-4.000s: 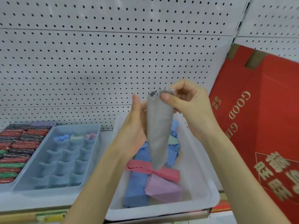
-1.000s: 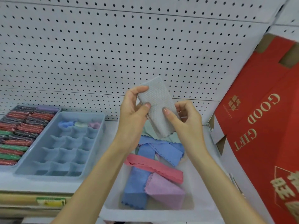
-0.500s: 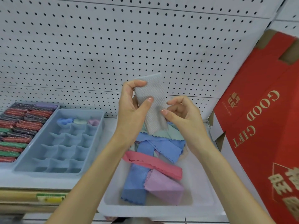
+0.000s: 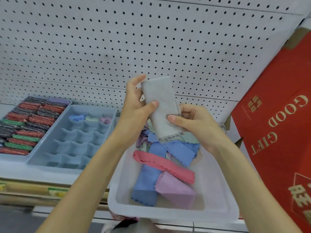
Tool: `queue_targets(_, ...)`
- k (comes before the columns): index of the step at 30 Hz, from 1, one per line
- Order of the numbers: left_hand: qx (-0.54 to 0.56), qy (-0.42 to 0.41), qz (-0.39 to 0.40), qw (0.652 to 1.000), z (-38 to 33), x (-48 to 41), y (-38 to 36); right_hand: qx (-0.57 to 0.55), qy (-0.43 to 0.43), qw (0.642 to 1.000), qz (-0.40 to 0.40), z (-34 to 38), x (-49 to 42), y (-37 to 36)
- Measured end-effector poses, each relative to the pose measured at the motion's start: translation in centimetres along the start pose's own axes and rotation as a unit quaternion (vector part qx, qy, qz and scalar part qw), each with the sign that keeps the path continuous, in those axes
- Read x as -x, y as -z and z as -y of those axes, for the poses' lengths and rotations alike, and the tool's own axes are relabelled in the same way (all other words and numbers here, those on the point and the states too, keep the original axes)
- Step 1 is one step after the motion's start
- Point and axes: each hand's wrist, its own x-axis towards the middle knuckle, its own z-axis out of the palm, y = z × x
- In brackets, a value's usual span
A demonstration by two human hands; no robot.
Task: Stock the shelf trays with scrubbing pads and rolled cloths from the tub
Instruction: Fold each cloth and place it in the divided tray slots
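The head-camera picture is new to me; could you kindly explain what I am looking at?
There is no machine: a person wears one camera on the head, looking down at their own bare hands. The left hand and right hand both grip a grey cloth above a white tub of coloured cloths. Left of it on the shelf sits a blue divided tray with three rolled cloths in its back row, then rows of scrubbing pads. A red carton stands at the right.
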Motion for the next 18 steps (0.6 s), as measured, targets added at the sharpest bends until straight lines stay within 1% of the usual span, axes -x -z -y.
queue_targets(2, 0.007, 0.128, -0.033, 0.991, 0.4, 0.6, 1.0, -0.019, 0.012, 1.000, -0.019, -0.8, -0.4, -0.8)
queue_targets(4, -0.009, 0.241, 0.004, 0.971, 0.9, 1.6, 2.3, -0.043, 0.007, 0.999, -0.028, -1.7, -0.7, -1.8)
queue_targets(5, -0.011, 0.272, 0.030, 0.962, 1.3, 2.1, 3.0, -0.056, 0.002, 0.998, -0.033, -2.1, -0.8, -2.4)
queue_targets(6, -0.004, 0.286, 0.041, 0.957, 1.6, 2.6, 3.6, -0.062, 0.000, 0.997, -0.037, -2.4, -0.8, -2.9)
queue_targets(7, 0.010, 0.291, 0.034, 0.956, 1.8, 2.9, 4.2, -0.061, -0.001, 0.998, -0.036, -2.8, -0.8, -3.5)
queue_targets(9, 0.044, 0.287, -0.008, 0.957, 2.5, 3.1, 5.2, -0.061, -0.015, 0.998, -0.031, -3.7, -1.0, -4.8)
queue_targets(12, 0.082, 0.243, -0.069, 0.964, 3.2, 3.5, 6.6, -0.069, -0.049, 0.996, -0.022, -4.9, -1.3, -6.8)
queue_targets(14, 0.052, 0.198, -0.096, 0.974, 3.6, 3.8, 7.6, -0.089, -0.073, 0.993, -0.016, -5.3, -1.5, -8.2)
queue_targets(16, 0.005, 0.163, -0.109, 0.981, 3.6, 4.1, 8.9, -0.119, -0.098, 0.988, -0.014, -5.3, -2.0, -9.7)
queue_targets(18, -0.036, 0.135, -0.114, 0.983, 3.1, 4.2, 10.4, -0.125, -0.113, 0.986, -0.019, -5.1, -2.6, -11.5)
